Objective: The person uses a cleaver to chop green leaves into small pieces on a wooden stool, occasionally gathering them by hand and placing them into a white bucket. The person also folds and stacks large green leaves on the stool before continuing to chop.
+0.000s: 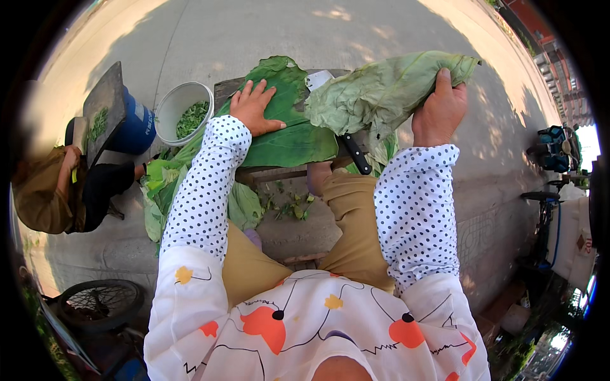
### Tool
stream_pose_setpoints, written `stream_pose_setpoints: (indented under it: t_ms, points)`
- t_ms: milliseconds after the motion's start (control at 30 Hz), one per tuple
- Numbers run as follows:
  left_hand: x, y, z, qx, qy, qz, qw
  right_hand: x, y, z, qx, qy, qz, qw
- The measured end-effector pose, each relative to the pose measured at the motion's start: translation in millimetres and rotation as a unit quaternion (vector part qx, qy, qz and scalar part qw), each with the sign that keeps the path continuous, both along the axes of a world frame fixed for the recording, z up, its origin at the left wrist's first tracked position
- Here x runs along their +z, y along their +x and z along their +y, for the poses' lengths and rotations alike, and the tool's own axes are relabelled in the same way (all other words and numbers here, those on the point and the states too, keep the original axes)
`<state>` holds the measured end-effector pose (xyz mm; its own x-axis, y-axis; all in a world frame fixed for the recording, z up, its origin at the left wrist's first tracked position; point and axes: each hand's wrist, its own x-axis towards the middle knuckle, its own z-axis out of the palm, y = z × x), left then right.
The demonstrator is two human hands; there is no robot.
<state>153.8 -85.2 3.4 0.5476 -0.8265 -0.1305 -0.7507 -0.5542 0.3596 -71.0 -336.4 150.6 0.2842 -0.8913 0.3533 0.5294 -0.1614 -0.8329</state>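
Observation:
My left hand [255,107] lies spread on a large dark green leaf [295,143] with a thick pale stalk. The leaf rests on a low wooden table [228,88] before me. In my right hand [441,112] is the narrow end of a big, wrinkled pale-green leaf [381,93], raised at the table's right side. A black-handled knife [356,155] sticks out towards me from under that pale leaf. Most of its blade is hidden. Beyond it a flat white surface [319,79] shows between the two leaves; I cannot tell whether it belongs to the knife.
A white bucket [164,112] of chopped greens stands left of the table. More leaves [157,200] lie on the left. Further left a seated person [47,190] works at a board [106,107] over a blue barrel [136,126]. Scraps [298,209] litter the ground between my feet.

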Motion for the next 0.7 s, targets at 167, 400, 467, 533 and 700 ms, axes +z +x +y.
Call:
stream_pose_setpoints:
  t_ms: [167, 400, 467, 533, 700]
  points:
    - [1.0, -1.4, 1.8, -0.021, -0.017, 0.033, 0.999, 13.6, 10.2, 16.9, -0.098, -0.199, 0.083, 0.971]
    - [2.9, 19.7, 21.0, 0.161, -0.334, 0.138, 0.918, 4.3, 54.6, 94.8, -0.009, -0.66, 0.227, 0.716]
    - [14.7, 37.2, 58.5, 0.289, -0.503, 0.436, 0.688, -31.7, 55.9, 109.1, 0.112, -0.733, 0.31, 0.595]
    - [45.5, 28.9, 91.2, 0.376, -0.527, 0.536, 0.541, -70.1, 49.6, 115.4, 0.204, -0.788, 0.324, 0.483]
    - [62.6, 1.8, 144.5, 0.394, -0.368, 0.489, 0.686, -101.4, 52.2, 122.7, 0.285, -0.789, 0.362, 0.406]
